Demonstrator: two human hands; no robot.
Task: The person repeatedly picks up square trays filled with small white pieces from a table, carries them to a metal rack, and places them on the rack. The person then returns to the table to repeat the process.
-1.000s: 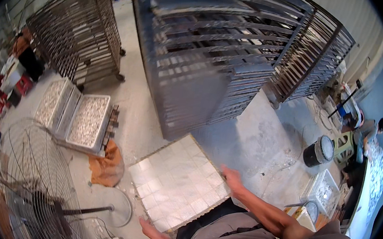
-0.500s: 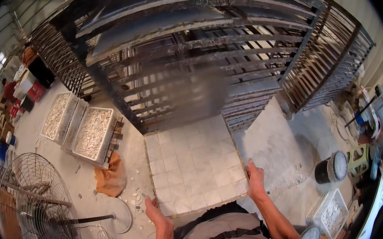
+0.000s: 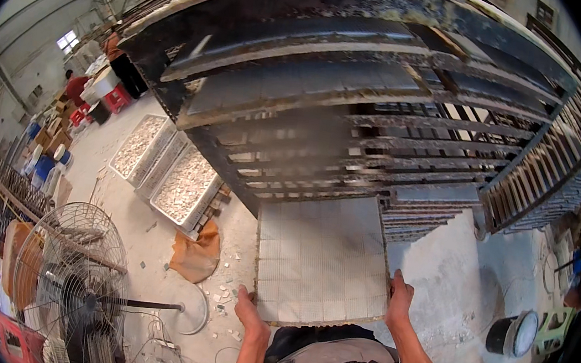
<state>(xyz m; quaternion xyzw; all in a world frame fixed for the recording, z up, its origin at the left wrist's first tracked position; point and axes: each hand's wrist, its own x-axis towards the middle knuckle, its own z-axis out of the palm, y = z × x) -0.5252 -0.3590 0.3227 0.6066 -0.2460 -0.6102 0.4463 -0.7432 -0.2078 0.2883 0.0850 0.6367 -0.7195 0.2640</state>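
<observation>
Here, we grip near corners of tiled tray (image 3: 321, 260), held level at waist: left hand (image 3: 247, 308) fingers curled on near-left corner, right hand (image 3: 399, 298) fingers wrapped on near-right edge. Tray looks stiff, heavy, small pale tiles likely loose and slidable; two-corner hold suits it. Far edge meets dark metal rack (image 3: 356, 110), slots tight, neighbouring shelves crowd entry. Left: orange sack (image 3: 196, 257), floor fan (image 3: 73, 264), tile bins (image 3: 163, 170). Right: black bucket (image 3: 511, 334). Floor (image 3: 443, 285) littered with chips.
</observation>
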